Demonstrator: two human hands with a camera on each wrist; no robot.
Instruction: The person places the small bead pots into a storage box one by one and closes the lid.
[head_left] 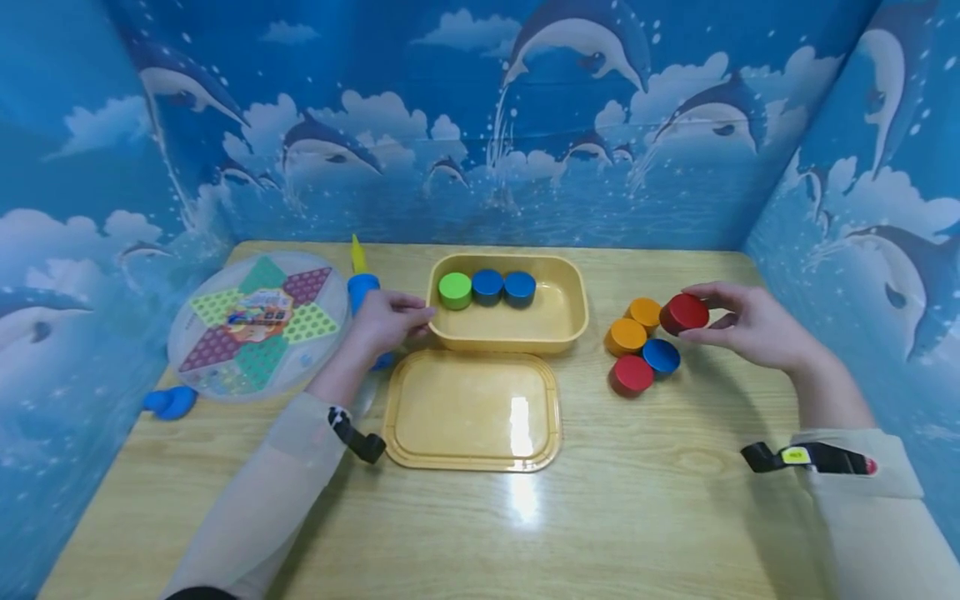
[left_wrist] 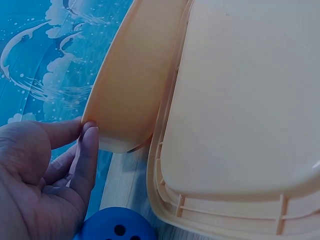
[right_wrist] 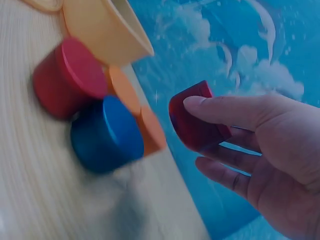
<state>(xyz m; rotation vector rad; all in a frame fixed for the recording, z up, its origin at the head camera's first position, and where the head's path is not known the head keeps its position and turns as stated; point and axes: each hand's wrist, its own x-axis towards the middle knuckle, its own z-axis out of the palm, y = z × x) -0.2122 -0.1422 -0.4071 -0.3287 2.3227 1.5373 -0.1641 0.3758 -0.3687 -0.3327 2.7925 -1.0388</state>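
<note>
At the left end of a yellow plastic box (head_left: 562, 333), my left hand (head_left: 393, 321) pinches the rim between thumb and fingers. Inside the box, one green round tin (head_left: 455, 291) and two blue tins (head_left: 519, 289) stand in a row along the back. My right hand (head_left: 750, 321) holds a red round tin (head_left: 684, 314) by its side, raised above the table in the right wrist view. Just left of it stand two orange tins (head_left: 626, 337), a blue tin (head_left: 661, 357) and another red tin (head_left: 631, 376), grouped close together.
The box's yellow lid (head_left: 472, 408) lies in front of the box. To the left is a round Chinese checkers board (head_left: 258, 321). A blue toy with a yellow tip (head_left: 360, 258) lies behind my left hand, and a small blue piece (head_left: 171, 402) sits near the left edge.
</note>
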